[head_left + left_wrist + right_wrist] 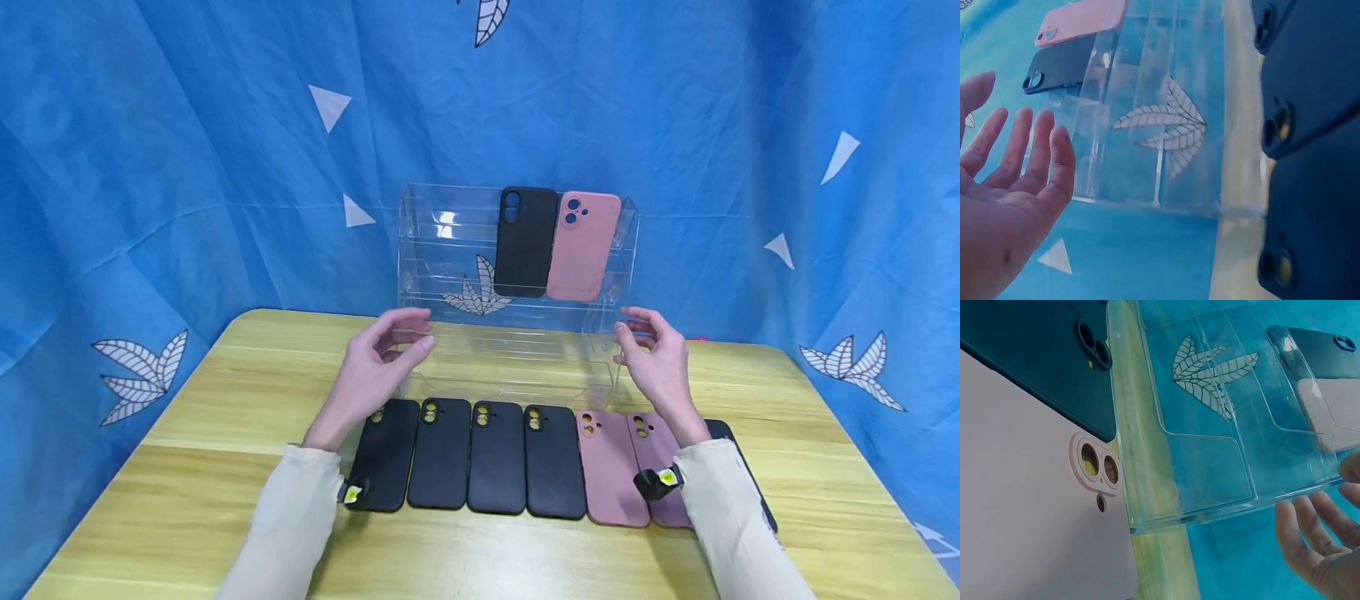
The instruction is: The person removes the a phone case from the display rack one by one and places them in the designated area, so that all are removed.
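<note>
A clear tiered display rack (pixel 510 387) stands on the table. On its upper tier a black phone case (pixel 527 250) leans beside a pink phone case (pixel 585 250). My left hand (pixel 386 346) is at the rack's left side, fingers loosely bent and holding nothing; the left wrist view shows its palm (pixel 1013 194) apart from the rack. At the right side my right hand (pixel 654 354) has its thumb and fingers spread, and the right wrist view shows nothing in the fingers (pixel 1297 534). Whether a fingertip touches the rack edge I cannot tell.
Several black phone cases (pixel 497 458) lie in a row in front of the rack, followed by pink ones (pixel 613 467) and one more black case (pixel 723 432) partly under the right arm. A blue curtain (pixel 225 167) hangs behind the wooden table (pixel 187 467).
</note>
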`<action>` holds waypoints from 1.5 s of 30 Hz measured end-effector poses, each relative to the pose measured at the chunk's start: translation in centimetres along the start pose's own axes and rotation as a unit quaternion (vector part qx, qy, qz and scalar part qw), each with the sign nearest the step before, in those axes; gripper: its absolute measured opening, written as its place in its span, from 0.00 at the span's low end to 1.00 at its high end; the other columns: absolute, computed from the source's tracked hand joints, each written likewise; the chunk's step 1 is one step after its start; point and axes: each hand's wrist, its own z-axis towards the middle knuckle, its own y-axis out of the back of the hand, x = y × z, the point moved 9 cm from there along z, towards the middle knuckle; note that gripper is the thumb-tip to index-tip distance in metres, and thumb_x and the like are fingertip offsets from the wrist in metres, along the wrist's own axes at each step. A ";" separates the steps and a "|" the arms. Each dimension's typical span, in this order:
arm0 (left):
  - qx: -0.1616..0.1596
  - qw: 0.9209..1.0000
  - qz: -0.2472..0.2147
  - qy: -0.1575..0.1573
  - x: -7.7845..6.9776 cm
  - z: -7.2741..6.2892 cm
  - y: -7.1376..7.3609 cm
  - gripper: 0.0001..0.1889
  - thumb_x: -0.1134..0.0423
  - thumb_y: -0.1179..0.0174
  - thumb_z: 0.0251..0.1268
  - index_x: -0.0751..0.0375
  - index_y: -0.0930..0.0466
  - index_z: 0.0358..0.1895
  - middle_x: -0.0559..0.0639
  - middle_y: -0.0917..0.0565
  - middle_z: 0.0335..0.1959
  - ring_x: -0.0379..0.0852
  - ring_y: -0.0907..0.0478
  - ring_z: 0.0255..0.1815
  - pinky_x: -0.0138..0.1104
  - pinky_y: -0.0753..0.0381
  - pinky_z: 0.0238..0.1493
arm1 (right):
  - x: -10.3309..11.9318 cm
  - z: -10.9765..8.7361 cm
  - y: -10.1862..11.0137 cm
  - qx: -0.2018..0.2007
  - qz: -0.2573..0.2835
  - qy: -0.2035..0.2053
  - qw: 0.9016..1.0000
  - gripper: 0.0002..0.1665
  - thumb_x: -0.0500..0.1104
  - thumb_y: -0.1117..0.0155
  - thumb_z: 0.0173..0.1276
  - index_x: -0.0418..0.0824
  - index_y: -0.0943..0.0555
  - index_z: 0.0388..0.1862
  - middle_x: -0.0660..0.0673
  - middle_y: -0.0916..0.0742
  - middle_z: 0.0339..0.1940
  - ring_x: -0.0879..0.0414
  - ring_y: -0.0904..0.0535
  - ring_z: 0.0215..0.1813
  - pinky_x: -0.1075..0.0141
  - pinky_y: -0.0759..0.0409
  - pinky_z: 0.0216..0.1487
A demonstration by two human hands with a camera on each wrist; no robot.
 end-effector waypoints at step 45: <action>-0.064 0.996 -0.025 -0.050 -3.7 10.5 -5.5 0.22 0.57 0.36 0.72 0.53 0.23 0.67 0.55 0.17 0.60 0.48 0.19 0.61 0.43 0.19 0.66 | -0.4 0.0 -0.1 0.006 -0.001 -0.002 1.000 0.25 0.47 0.44 0.80 0.39 0.26 0.70 0.34 0.17 0.59 0.72 0.17 0.45 0.72 0.12 0.36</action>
